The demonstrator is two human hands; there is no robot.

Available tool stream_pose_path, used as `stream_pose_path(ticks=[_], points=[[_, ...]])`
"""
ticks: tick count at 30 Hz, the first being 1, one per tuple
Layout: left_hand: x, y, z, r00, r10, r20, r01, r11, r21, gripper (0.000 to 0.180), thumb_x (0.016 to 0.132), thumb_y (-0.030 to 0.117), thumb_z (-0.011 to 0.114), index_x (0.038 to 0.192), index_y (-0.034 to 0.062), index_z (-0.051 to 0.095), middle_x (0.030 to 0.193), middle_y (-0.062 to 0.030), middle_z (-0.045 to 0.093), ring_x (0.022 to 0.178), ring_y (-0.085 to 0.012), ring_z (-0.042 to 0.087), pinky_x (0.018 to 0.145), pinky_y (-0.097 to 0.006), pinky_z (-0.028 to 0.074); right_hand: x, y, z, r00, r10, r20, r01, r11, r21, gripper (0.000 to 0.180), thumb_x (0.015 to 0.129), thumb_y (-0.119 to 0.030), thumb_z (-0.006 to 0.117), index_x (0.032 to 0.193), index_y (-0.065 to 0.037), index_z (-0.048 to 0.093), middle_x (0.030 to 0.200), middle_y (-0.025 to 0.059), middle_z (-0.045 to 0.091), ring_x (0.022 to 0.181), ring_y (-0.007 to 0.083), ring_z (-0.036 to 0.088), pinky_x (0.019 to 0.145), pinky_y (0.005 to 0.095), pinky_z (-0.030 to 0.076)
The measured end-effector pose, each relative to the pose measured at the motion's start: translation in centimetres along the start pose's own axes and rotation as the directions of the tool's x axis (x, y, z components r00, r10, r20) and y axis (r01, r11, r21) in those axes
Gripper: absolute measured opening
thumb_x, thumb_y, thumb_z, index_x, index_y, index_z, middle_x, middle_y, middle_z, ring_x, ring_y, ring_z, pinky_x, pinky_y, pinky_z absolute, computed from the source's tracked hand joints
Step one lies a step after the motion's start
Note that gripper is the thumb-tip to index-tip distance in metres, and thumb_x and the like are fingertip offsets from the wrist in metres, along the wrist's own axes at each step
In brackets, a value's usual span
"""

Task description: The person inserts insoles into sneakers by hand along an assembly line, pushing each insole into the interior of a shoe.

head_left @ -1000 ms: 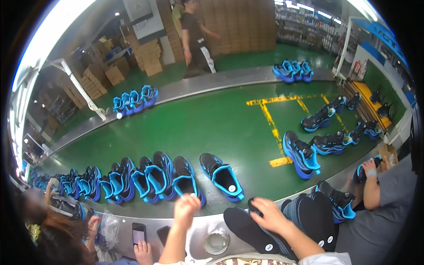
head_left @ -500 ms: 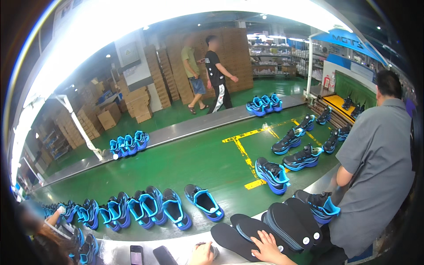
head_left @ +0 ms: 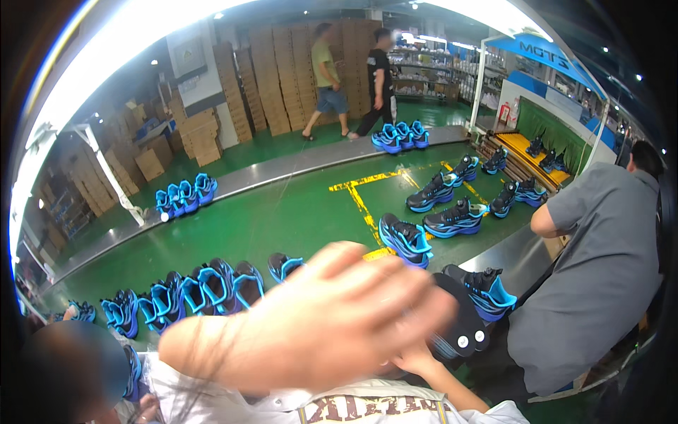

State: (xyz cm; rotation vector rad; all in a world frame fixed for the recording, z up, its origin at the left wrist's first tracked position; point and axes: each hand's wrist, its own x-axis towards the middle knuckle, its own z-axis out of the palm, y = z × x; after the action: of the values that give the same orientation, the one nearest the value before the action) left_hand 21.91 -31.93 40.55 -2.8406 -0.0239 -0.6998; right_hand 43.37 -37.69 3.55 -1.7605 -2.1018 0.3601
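Note:
My left hand (head_left: 339,318) is raised large and close in the foreground, its fingers smeared by motion and bent toward the right. Below and behind it, my right hand (head_left: 417,359) is mostly covered, so its fingers do not show well. Just beyond the right hand lie black insoles (head_left: 452,343) with round white stickers at their heels; my left hand hides part of them. A black-and-blue sneaker (head_left: 487,291) stands to the right of the insoles. Whether either hand holds anything is hidden.
A green conveyor belt (head_left: 304,205) carries a row of sneakers (head_left: 212,286) at left and several more (head_left: 452,219) toward the machine (head_left: 551,127). A co-worker in grey (head_left: 593,268) stands at right; another person's blurred head (head_left: 74,374) is at lower left. Two people walk beyond.
My left hand has risen from the bench across the view, toward the camera. My right hand has left the top of the insoles. The view has shifted, and the walkers have moved right.

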Motion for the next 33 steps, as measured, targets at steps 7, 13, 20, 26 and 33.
stream_pose_path(ticks=[7,13,20,26,33], points=[[3.9,7.2,2.0,0.932,0.361,-0.026,-0.313,0.839,0.445,0.045,0.076,0.026,0.053,0.112,0.0022,0.042,0.105,-0.0089,0.048,0.094,-0.0247,0.047,0.082,-0.042,0.038,-1.0,-1.3,0.5,0.985,0.061,-0.163,-0.082,0.988,-0.128,0.062,0.075,-0.039,0.059,0.129,-0.015,0.040,0.136,0.0167,0.029,0.128,0.0308,0.022,0.104,0.0458,0.013],[6.1,8.3,1.3,0.845,0.534,0.023,-0.431,0.655,0.620,0.041,0.077,0.028,0.046,0.105,-0.0020,0.045,0.105,-0.0115,0.046,0.100,-0.0273,0.044,0.091,-0.043,0.036,-1.9,-0.8,-0.1,0.971,0.044,-0.235,-0.076,0.989,-0.128,0.058,0.074,-0.036,0.059,0.126,-0.016,0.042,0.132,0.0149,0.034,0.125,0.0299,0.027,0.103,0.0451,0.016],[7.8,9.5,4.6,0.795,0.607,-0.022,-0.550,0.735,0.397,0.037,0.075,0.026,0.047,0.101,0.0002,0.048,0.103,-0.0110,0.049,0.095,-0.0260,0.047,0.089,-0.042,0.036,-1.6,-0.3,-0.4,0.956,0.048,-0.289,-0.084,0.990,-0.113,0.055,0.074,-0.034,0.059,0.124,-0.018,0.044,0.129,0.0136,0.037,0.122,0.0288,0.031,0.101,0.0445,0.020],[9.3,10.4,8.9,0.731,0.676,-0.092,-0.644,0.729,0.233,0.033,0.074,0.025,0.048,0.098,0.0020,0.051,0.102,-0.0106,0.052,0.091,-0.0249,0.050,0.088,-0.041,0.037,-1.3,1.0,-0.8,0.954,0.060,-0.295,-0.094,0.990,-0.103,0.054,0.075,-0.035,0.059,0.124,-0.019,0.044,0.130,0.0120,0.037,0.122,0.0275,0.031,0.102,0.0437,0.020],[8.8,10.2,16.3,0.861,0.494,-0.118,-0.488,0.869,0.080,0.030,0.075,0.023,0.048,0.096,0.0039,0.055,0.102,-0.0105,0.055,0.091,-0.0250,0.051,0.089,-0.044,0.035,-1.7,0.2,-1.5,0.967,0.126,-0.224,-0.143,0.988,-0.064,0.057,0.072,-0.033,0.063,0.124,-0.018,0.044,0.132,0.0117,0.036,0.125,0.0291,0.028,0.103,0.0457,0.018]])
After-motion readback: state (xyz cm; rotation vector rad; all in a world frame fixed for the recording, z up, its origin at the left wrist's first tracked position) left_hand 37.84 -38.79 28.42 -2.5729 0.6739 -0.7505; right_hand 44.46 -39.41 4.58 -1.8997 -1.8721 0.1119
